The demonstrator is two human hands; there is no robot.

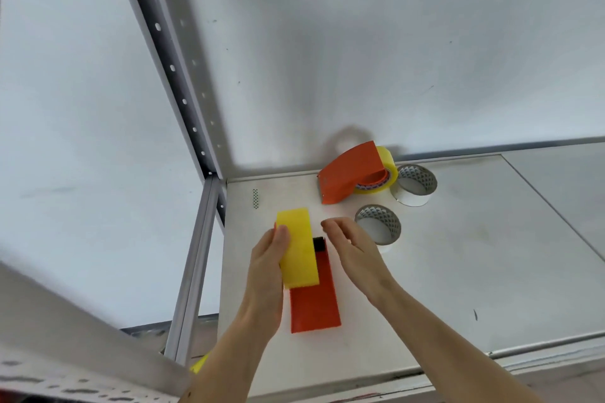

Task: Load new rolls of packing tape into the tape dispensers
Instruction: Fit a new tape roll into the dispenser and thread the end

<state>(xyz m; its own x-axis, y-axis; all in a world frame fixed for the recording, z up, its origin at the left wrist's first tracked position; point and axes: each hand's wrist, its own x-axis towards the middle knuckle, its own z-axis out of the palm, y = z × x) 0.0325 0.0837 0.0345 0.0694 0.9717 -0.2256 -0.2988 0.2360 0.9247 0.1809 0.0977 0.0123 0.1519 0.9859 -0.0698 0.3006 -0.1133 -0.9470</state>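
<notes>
A yellow roll of packing tape (pixel 298 249) sits edge-on in an orange tape dispenser (pixel 314 301) on the white shelf (pixel 458 271). My left hand (pixel 266 275) grips the roll from its left side. Just right of the dispenser, my right hand (pixel 353 249) hovers with fingers curled and apart, holding nothing. A second orange dispenser (pixel 350 173) with a yellowish tape roll (pixel 388 170) in it rests near the back wall. Two empty cardboard cores stand on the shelf, one near my right hand (pixel 379 224) and one farther back (pixel 415 185).
A grey perforated shelf post (pixel 170 69) rises at the left, with a metal rail (pixel 196 268) along the shelf's left edge. The white wall (pixel 360 42) closes the back. A lower shelf edge (pixel 82 353) juts in at bottom left.
</notes>
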